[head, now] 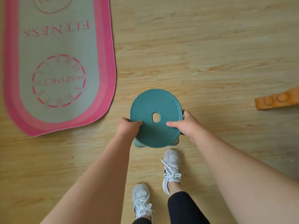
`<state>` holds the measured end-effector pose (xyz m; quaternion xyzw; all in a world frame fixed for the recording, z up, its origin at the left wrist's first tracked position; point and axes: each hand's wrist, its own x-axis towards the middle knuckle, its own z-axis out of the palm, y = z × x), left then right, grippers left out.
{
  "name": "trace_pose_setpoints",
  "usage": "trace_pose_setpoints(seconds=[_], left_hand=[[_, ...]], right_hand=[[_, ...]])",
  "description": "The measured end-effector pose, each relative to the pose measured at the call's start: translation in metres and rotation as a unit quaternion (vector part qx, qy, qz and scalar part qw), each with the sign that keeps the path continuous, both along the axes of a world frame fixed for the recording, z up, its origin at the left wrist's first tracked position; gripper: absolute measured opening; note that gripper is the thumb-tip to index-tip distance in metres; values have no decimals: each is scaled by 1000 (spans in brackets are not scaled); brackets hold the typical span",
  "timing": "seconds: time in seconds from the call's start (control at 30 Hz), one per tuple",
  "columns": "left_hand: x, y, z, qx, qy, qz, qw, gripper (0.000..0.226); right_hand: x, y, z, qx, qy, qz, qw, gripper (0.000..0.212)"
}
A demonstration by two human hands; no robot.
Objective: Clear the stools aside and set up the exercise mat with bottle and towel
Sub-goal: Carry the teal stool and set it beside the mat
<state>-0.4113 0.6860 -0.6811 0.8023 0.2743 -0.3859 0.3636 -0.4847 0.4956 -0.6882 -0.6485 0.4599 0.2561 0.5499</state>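
Both hands hold the teal stool (155, 117) by its seat rim, left hand (129, 126) and right hand (186, 123) each in a closed grip. It is above the wooden floor (210, 54), perhaps lifted clear, right of the pink exercise mat (59, 62).

Wooden floor (210, 46) bears pink mat (59, 62) and orange block (276, 101).

The scene was bright and evenly lit by soft, diffuse light, with no glare on the pale wood-plank floor (210, 46). Shadows were faint: a weak smudge lay beneath the round teal plastic stool (156, 117) at centre frame. The wide-angle lens bent the planks and bowed the pink-bordered grey exercise mat (59, 62) at upper left. The mat's left edge looked smeared and soft, and the orange wooden piece (278, 101) at the right edge was slightly blurred. The centre stayed reasonably sharp.
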Motion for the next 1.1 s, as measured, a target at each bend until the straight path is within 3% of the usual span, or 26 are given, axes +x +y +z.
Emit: trace_pose_setpoints(seconds=[0.13, 0.27, 0.43, 0.63, 0.77, 0.93, 1.1], left_hand=[[25, 2, -36, -17, 11, 41, 999, 40], [46, 1, -65, -31, 13, 25, 999, 43], [77, 3, -121, -45, -1, 9, 999, 31], [94, 4, -149, -103, 34, 7, 994, 43], [99, 7, -151, -107, 48, -1, 993, 50], [94, 6, -127, -59, 54, -16, 997, 68], [78, 1, -74, -30, 51, -68, 996, 67]], right_hand=[[40, 3, -39, 1, -3, 22, 1000, 68], [65, 2, -75, 7, 0, 18, 1000, 66], [98, 4, -138, 16, 0, -2, 1000, 62], [111, 9, -172, 26, 9, -25, 999, 54], [115, 10, -174, 33, 24, -39, 998, 54], [121, 16, -147, -19, 10, -37, 999, 82], [120, 11, -99, -39, 20, -6, 999, 86]])
